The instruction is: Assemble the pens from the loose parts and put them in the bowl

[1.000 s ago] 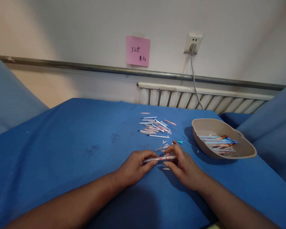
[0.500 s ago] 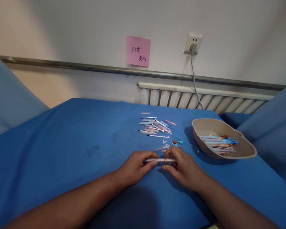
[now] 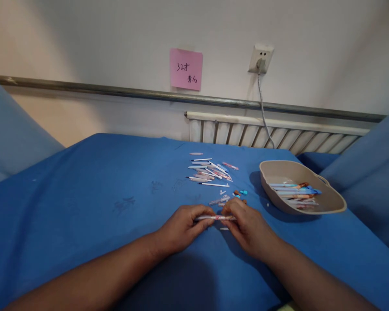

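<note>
Both my hands hold one thin pen [image 3: 215, 217] level above the blue cloth [image 3: 100, 194]. My left hand [image 3: 184, 226] pinches its left end, fingers closed. My right hand [image 3: 246, 226] pinches its right end, fingers closed. Just beyond my fingers lie a few small pen parts [image 3: 225, 198] with an orange and a teal cap. Farther back lies a loose pile of pen barrels and refills [image 3: 210, 172].
A beige tray [image 3: 330, 201] with several assembled pens stands on the right. Behind the table are a radiator [image 3: 272, 134], a wall socket with a cord [image 3: 260, 60] and a pink note [image 3: 186, 69]. Blue fabric rises at both sides.
My hands have drawn closer together on the pen, and its visible length between them has shortened. The view has shifted slightly.
</note>
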Demonstrator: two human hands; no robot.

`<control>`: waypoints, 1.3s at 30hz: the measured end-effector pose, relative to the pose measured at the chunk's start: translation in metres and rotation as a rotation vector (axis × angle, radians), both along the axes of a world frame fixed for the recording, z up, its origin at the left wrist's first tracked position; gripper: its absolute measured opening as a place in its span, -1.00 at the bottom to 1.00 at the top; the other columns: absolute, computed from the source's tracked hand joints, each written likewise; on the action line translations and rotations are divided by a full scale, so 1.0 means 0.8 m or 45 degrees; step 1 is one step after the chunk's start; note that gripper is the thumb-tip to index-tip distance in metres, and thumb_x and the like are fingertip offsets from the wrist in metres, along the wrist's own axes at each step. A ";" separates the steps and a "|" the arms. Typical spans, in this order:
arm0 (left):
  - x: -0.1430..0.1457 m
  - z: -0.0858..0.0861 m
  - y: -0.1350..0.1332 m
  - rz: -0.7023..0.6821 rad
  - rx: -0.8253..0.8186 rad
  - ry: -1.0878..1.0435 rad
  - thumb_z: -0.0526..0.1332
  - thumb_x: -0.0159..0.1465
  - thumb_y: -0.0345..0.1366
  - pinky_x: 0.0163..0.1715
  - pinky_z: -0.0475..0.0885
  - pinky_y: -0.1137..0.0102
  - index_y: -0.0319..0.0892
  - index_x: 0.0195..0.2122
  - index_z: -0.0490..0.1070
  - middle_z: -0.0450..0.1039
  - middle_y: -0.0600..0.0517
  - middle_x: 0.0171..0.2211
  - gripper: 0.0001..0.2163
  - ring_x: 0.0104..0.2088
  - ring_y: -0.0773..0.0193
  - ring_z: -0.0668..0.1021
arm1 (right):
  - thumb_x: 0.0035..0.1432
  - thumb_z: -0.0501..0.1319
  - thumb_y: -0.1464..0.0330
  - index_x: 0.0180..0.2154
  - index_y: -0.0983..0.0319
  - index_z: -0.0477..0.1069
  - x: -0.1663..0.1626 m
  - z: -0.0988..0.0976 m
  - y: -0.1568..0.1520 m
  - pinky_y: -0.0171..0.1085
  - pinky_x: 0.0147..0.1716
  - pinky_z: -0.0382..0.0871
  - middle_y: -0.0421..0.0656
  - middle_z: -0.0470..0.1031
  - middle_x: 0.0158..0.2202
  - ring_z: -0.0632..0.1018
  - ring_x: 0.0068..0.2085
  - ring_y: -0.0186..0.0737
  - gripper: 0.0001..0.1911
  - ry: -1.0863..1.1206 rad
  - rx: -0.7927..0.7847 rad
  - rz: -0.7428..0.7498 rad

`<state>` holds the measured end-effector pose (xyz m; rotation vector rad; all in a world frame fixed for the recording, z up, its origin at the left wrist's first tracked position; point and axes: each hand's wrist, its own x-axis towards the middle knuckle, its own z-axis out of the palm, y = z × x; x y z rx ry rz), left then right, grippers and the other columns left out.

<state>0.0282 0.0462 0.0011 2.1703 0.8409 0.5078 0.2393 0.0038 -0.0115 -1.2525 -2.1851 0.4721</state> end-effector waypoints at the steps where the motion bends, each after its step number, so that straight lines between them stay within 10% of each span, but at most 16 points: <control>1: 0.000 0.000 0.000 0.002 -0.003 -0.008 0.06 0.33 -0.22 -0.23 0.37 0.46 -0.16 -0.15 0.45 0.54 0.03 -0.26 -0.78 -0.26 0.28 0.54 | 0.24 0.08 0.38 -0.23 0.21 0.31 0.001 -0.001 0.000 -0.28 -0.31 0.28 -0.09 0.42 -0.26 0.45 -0.27 -0.21 -0.93 -0.030 0.019 0.010; 17: 0.001 -0.002 -0.003 -0.041 0.050 0.018 0.04 0.34 -0.24 -0.24 0.35 0.47 -0.14 -0.17 0.44 0.53 0.04 -0.28 -0.79 -0.27 0.28 0.52 | 0.27 0.05 0.36 -0.27 0.21 0.35 -0.001 0.004 -0.003 -0.26 -0.29 0.28 -0.09 0.45 -0.33 0.46 -0.28 -0.20 -0.87 -0.106 0.056 0.032; 25: -0.004 -0.006 -0.006 -0.146 0.325 0.161 0.01 0.36 -0.23 -0.23 0.34 0.46 -0.11 -0.09 0.41 0.53 0.00 -0.26 -0.77 -0.26 0.25 0.52 | 0.27 0.06 0.24 -0.42 0.20 0.37 -0.005 -0.004 0.002 -0.37 -0.45 0.24 -0.26 0.43 -0.53 0.43 -0.47 -0.33 -0.74 0.146 -0.305 -0.001; 34: 0.000 0.000 0.001 0.021 -0.225 0.005 0.03 0.34 -0.18 -0.46 0.33 0.53 -0.21 -0.26 0.42 0.45 0.10 -0.49 -0.75 -0.50 0.38 0.45 | 0.23 0.06 0.41 -0.30 0.22 0.32 -0.004 0.002 0.004 -0.31 -0.32 0.25 -0.13 0.42 -0.32 0.44 -0.29 -0.24 -0.92 -0.098 0.030 0.022; 39: -0.002 0.001 0.001 -0.052 0.012 0.079 0.02 0.35 -0.21 -0.38 0.33 0.52 -0.17 -0.27 0.43 0.47 0.09 -0.46 -0.77 -0.43 0.35 0.48 | 0.22 0.09 0.37 -0.40 0.22 0.32 -0.003 0.002 0.006 -0.35 -0.37 0.20 -0.18 0.41 -0.39 0.42 -0.34 -0.29 -0.86 -0.197 0.035 0.061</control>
